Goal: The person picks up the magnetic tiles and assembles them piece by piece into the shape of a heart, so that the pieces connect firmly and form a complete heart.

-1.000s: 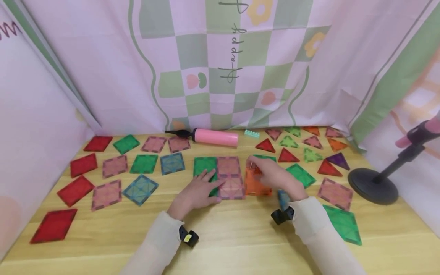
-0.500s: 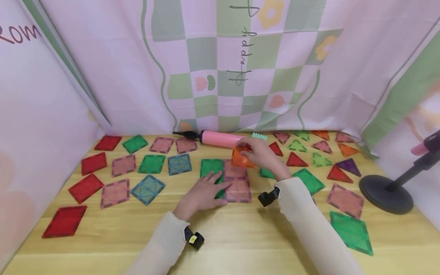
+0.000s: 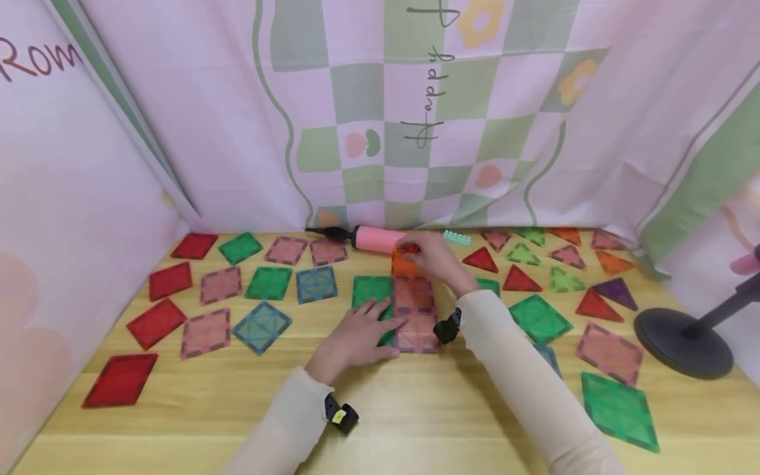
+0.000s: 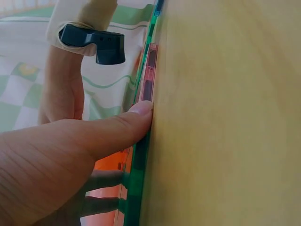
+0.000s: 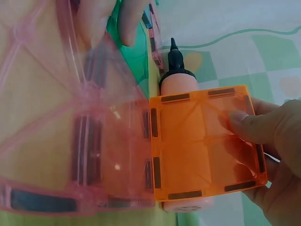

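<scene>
My right hand (image 3: 438,262) pinches an orange square magnetic tile (image 5: 204,141) by its far edge, thumb on one face. That tile stands up from the table, its lower edge against the back edge of a pink tile (image 3: 413,293). A second pink tile (image 3: 420,333) lies in front of the first. Beside them to the left is a green tile (image 3: 371,290), and more green shows under my left hand (image 3: 355,335). The left hand rests with spread fingers on the green and pink tiles; in the left wrist view its thumb (image 4: 120,129) touches their near edge.
Behind the tiles lies a pink hand pump (image 3: 377,239). Red tiles (image 3: 121,380), pink, green and blue squares spread to the left. Triangles (image 3: 522,278) and squares (image 3: 540,318) lie right, near a black round stand base (image 3: 683,343). A curtain (image 3: 404,165) hangs behind.
My right hand has lifted the orange tile from the right and carried it left to the back edge of the pink tiles. The left hand stays on the tiles; the head view has shifted slightly.
</scene>
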{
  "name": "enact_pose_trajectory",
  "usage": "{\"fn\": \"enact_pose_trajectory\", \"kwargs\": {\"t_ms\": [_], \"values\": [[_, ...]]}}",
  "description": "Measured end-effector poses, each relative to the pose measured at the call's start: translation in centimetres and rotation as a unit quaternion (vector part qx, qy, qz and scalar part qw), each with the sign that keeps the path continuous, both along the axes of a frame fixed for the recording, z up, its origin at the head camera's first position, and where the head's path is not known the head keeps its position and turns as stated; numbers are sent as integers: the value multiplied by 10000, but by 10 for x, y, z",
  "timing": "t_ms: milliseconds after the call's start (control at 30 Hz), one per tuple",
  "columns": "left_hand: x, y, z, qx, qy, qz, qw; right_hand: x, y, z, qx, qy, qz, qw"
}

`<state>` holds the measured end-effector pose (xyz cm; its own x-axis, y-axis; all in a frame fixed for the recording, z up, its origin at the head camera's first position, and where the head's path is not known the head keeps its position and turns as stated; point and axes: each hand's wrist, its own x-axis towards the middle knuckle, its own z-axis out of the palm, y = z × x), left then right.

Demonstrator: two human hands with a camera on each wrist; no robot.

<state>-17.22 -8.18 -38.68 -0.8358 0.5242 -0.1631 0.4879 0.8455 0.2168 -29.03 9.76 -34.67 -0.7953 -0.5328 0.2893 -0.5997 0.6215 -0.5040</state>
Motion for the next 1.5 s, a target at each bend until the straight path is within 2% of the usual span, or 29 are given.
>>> {"fn": "enact_pose_trajectory", "kwargs": {"t_ms": [267, 500, 600, 700, 767, 900, 1067, 1167, 1267, 1333, 1500], "values": [[-2, 6, 4, 1, 11, -23, 10000, 0, 14, -5, -241, -65, -331, 9991], [-4, 6, 1, 13, 17, 7, 10000, 5, 31, -19, -695, -229, -668, 9951], [-5, 5, 0, 241, -113, -13, 9996, 6, 34, -22, -849, -241, -733, 9934], [-8, 0, 1, 796, -389, 2, 9961, 8, 36, -25, -945, -242, -780, 9922], [-11, -7, 3, 1161, -488, 74, 9920, 8, 36, -26, -965, -224, -786, 9920], [-21, -30, 7, 1561, -350, 430, 9862, 9, 36, -29, -973, -114, -714, 9926], [-40, -67, 14, 1440, -78, 1090, 9835, 10, 32, -31, -910, -94, -705, 9933], [-53, -88, 19, 1259, 53, 1369, 9825, 9, 30, -29, -935, -71, -661, 9934], [-63, -103, 22, 1114, -20, 1387, 9841, 8, 29, -26, -958, -27, -649, 9933], [-68, -109, 23, 1029, -189, 1354, 9852, 8, 28, -24, -951, 2, -653, 9933], [-71, -114, 23, 762, -615, 1407, 9852, 7, 27, -22, -948, -7, -629, 9935]]}}
